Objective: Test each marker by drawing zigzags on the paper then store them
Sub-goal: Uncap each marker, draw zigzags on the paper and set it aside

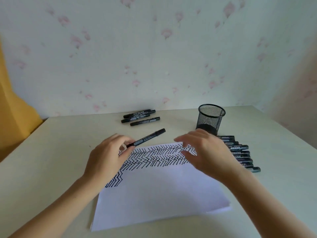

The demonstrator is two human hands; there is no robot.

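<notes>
My left hand (pixel 107 156) pinches a black marker (pixel 149 136) by its near end, and the marker points up and to the right above the paper's top edge. The white paper (pixel 159 196) lies in front of me, with rows of black zigzags across its upper part. Over the paper's upper right, my right hand (pixel 205 152) hovers with its fingers spread and relaxed, holding nothing. Three black markers (pixel 140 116) lie together at the back of the table. A row of several black markers (pixel 240 152) lies to the right of the paper, partly hidden by my right hand.
A black mesh pen cup (pixel 211 119) stands behind the row of markers at the back right. The pale table (pixel 51 160) meets a flowered wall at the back. A yellow object (pixel 15 121) stands beyond the left edge.
</notes>
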